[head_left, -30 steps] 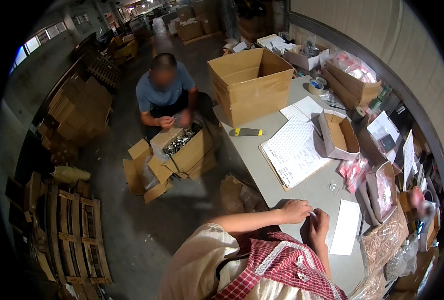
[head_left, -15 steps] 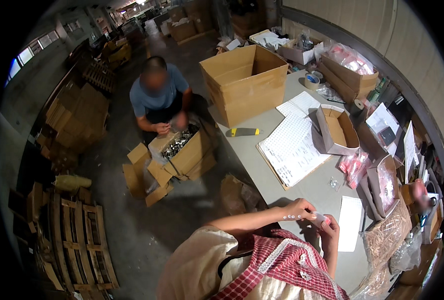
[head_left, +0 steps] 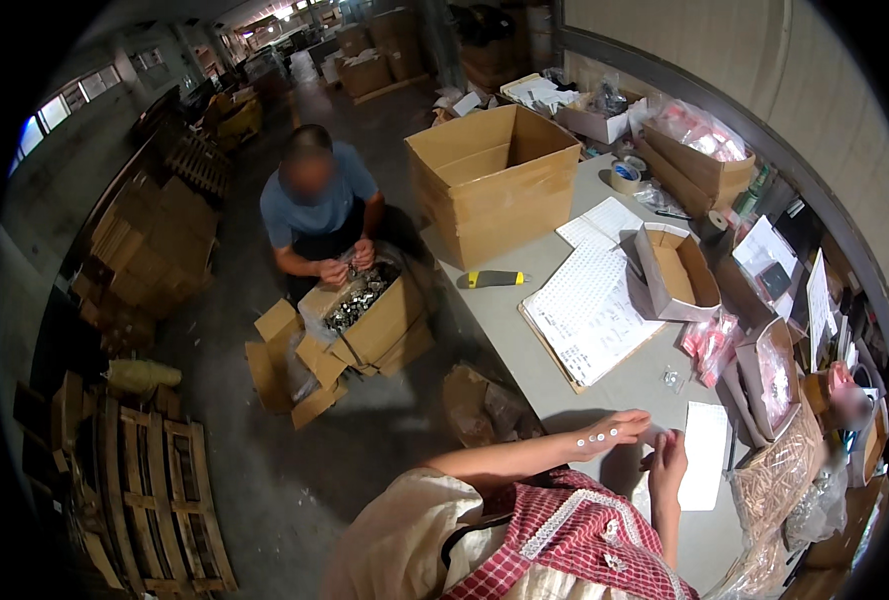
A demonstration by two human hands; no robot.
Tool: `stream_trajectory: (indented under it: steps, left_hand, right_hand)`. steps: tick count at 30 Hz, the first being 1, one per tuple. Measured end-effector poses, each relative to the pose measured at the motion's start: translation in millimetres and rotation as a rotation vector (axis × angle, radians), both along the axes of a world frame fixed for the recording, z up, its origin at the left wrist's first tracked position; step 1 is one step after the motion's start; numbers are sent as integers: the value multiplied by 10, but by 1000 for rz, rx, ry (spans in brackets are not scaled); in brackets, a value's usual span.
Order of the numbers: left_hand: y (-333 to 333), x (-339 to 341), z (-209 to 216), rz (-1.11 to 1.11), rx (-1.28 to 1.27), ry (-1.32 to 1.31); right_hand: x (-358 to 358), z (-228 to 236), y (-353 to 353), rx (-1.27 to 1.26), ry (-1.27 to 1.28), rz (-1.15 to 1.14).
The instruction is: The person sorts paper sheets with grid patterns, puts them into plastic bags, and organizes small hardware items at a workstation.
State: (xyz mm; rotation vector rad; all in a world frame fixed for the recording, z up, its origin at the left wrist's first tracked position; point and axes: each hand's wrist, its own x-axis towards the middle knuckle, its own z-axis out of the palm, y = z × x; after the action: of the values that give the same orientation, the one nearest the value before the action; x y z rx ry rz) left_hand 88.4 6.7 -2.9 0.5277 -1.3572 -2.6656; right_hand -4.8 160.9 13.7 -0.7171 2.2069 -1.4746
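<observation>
My left hand (head_left: 619,428) reaches over the near edge of the table, its fingers stretched out toward the right. Several small white round stickers (head_left: 598,437) sit in a row on the back of that hand and wrist. My right hand (head_left: 667,462) is beside it with curled fingers, pinching a small translucent plastic bag (head_left: 654,436) between the two hands; its contents are too small to tell. Just right of my right hand lies a white paper sheet (head_left: 702,455) with a pen (head_left: 731,443) along its edge. A tiny clear bag (head_left: 673,379) rests farther off.
A clipboard with printed sheets (head_left: 589,320), a yellow utility knife (head_left: 494,279), an open white box (head_left: 676,272) and a large carton (head_left: 494,185) stand on the table (head_left: 509,335). Pink bags (head_left: 709,347) lie right. A person (head_left: 319,205) handles metal parts (head_left: 361,300) over a floor carton.
My hands have drawn slightly apart; the left fingers have straightened from their grip on the small bag. The other person's hands have come together over the metal parts.
</observation>
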Motion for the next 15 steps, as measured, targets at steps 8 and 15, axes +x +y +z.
stream_trajectory:
  steps: [8, 15]
  left_hand:
    - [33, -163, 390, 51, 158, 131]
    - [-57, -388, 383, 82, 494, 2]
  right_hand:
    - [125, 304, -374, 166, 637, 218]
    - [228, 378, -512, 217, 764, 259]
